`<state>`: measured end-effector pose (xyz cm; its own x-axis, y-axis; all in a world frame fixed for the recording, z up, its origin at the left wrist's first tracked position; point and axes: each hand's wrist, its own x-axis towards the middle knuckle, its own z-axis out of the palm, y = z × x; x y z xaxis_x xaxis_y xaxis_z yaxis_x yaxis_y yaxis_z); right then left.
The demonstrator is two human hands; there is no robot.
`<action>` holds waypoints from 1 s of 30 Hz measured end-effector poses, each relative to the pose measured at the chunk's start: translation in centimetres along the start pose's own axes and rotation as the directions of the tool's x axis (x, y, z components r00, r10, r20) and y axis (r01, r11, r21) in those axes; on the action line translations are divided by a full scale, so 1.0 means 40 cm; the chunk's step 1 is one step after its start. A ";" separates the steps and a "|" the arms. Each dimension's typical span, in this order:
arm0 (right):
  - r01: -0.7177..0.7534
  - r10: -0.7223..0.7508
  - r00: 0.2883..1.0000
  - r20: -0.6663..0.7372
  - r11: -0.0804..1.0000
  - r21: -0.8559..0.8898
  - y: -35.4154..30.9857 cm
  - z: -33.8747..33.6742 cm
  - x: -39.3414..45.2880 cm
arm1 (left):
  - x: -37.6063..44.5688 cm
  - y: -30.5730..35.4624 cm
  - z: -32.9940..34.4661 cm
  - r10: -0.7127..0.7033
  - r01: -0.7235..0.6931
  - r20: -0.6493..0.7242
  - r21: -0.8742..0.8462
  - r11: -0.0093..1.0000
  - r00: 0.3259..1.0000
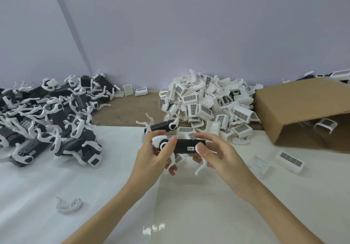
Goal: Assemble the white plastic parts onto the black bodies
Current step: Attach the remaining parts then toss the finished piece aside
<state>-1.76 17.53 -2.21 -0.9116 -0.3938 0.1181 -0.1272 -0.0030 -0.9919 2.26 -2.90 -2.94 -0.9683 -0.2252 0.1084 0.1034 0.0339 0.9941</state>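
Left hand [151, 153] and right hand [214, 153] are each gripping one black body [186, 145] above the surface [189, 206]; white parts [206, 103] are lying heaped behind.

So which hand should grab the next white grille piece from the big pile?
Probably the right hand. The pile of white grille pieces lies just beyond it, on its side. The left hand grips the black body by its wheel end and can keep holding it.

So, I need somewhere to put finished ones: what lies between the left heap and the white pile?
In the head view, bare brown tabletop, with two loose white covers at the wall.
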 end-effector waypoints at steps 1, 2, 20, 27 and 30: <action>-0.023 0.022 0.999 0.029 0.999 0.046 0.000 0.003 0.000 | 0.001 0.004 -0.003 -0.051 0.051 0.003 -0.038 0.998 0.999; -0.040 0.035 0.997 0.066 0.995 0.086 -0.001 0.004 -0.001 | 0.001 0.007 -0.007 -0.100 0.101 0.019 -0.093 0.991 0.995; -0.117 0.111 0.991 0.079 0.990 0.079 -0.013 -0.021 0.003 | 0.007 0.014 -0.027 -0.215 0.305 0.354 -0.224 0.925 0.910; 0.157 -0.149 0.985 0.085 0.983 -0.097 -0.003 0.024 -0.019 | -0.007 0.006 0.002 -0.028 0.023 -0.031 -0.140 0.990 0.999; 0.198 -0.172 0.978 0.121 0.948 -0.250 0.025 0.060 -0.028 | 0.000 0.000 -0.015 0.023 -0.032 -0.135 -0.064 0.997 0.991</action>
<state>0.06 15.77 -3.47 -0.8219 -0.4959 0.2803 -0.3985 0.1490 -0.9050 2.38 -3.50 -2.93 -0.9259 -0.3541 0.1320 0.1491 -0.0215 0.9886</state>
